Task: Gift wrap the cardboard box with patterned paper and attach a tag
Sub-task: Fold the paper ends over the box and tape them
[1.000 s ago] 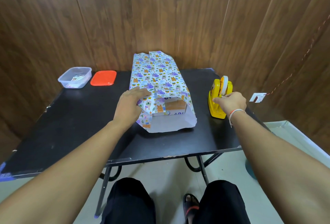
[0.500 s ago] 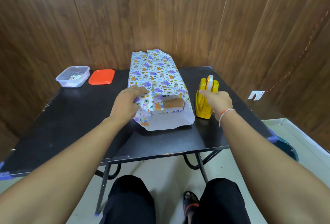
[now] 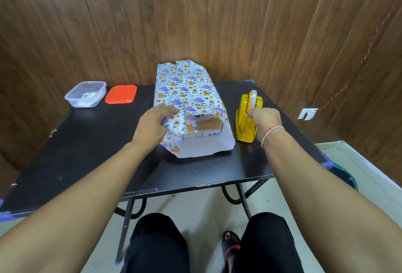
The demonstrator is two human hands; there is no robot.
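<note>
The cardboard box lies in the middle of the black table, wrapped along its length in patterned paper. Its near end is uncovered and shows brown card. My left hand rests on the left side of the paper and holds the fold down near the open end. My right hand is at the yellow tape dispenser just right of the box, fingers curled and pinching at the tape by the roll. The tape end itself is too small to make out.
A clear plastic tub with small items inside stands at the far left, its orange lid beside it. A wood-panelled wall runs close behind the table. My knees are below the near table edge.
The dispenser now stands closer to the box than a second ago, with my right hand still on it. My left hand has stayed on the paper.
</note>
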